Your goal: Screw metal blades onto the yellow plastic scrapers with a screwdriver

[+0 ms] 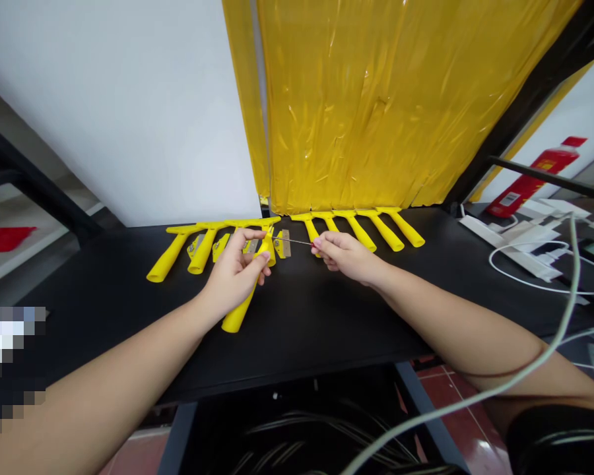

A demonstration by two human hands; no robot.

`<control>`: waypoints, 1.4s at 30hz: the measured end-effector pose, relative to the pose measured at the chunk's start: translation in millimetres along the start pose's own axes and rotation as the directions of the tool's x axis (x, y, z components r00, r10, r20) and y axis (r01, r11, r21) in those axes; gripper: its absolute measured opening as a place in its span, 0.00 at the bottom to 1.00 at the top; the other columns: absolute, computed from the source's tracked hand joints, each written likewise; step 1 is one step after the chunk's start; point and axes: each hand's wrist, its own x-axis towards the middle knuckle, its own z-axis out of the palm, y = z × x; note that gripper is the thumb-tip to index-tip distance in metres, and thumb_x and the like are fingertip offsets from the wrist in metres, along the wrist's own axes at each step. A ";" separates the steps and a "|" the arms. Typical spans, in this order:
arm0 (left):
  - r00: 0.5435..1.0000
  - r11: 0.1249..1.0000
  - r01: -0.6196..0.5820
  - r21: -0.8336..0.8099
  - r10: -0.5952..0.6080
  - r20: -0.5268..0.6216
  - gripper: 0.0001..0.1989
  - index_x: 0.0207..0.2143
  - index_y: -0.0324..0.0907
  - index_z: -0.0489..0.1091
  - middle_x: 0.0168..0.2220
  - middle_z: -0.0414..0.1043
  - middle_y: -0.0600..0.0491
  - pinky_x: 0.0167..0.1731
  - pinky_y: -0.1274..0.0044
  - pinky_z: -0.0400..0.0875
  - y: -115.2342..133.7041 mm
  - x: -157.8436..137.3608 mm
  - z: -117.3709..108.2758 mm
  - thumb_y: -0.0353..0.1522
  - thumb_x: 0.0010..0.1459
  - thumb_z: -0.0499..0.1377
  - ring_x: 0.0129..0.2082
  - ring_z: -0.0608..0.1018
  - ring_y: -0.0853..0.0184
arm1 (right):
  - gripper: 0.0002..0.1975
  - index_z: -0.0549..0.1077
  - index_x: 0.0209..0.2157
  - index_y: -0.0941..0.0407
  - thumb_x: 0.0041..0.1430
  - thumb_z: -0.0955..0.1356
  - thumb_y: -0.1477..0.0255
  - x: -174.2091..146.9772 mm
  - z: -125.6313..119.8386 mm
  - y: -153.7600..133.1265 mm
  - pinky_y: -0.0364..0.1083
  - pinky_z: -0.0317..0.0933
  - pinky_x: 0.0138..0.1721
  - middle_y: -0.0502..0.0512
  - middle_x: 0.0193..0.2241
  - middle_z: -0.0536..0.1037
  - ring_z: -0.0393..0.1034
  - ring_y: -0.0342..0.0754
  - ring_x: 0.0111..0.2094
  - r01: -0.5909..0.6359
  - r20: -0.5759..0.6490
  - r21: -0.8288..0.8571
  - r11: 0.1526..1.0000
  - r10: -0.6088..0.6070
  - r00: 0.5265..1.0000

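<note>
My left hand (235, 270) is closed around a yellow plastic scraper handle (238, 311), its hollow round end slanting down toward me. Pinched in my right hand (344, 256) is a thin screwdriver (294, 241) with a red grip, mostly hidden by the fingers. Its metal shaft points left and reaches the narrow head of the handle; whether the tip sits in a screw is too small to tell. Just behind lies a flat metal blade (286, 244) beside a small yellow clamp piece (278, 245). More clamp pieces (220, 247) lie among the handles at left.
Several yellow handles (168, 258) lie in a row at the back left, and several more (361, 234) at the back right of the black table (317, 323). White power strips (509, 247) and a red bottle (534, 177) are at right. A pale cable (475, 396) crosses in front of my right arm.
</note>
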 end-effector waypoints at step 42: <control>1.000 0.996 -0.017 -0.083 0.016 -0.009 0.18 0.53 0.46 0.62 0.25 0.73 0.59 0.24 0.77 0.71 2.8 -0.9 -1.1 0.36 0.64 0.65 0.20 0.75 0.69 | 0.18 0.68 0.36 0.54 0.76 0.61 0.57 -9.2 0.6 -8.2 0.48 0.56 0.34 0.51 0.29 0.68 0.61 0.47 0.30 0.233 -0.096 -0.390 0.891 -0.291 0.952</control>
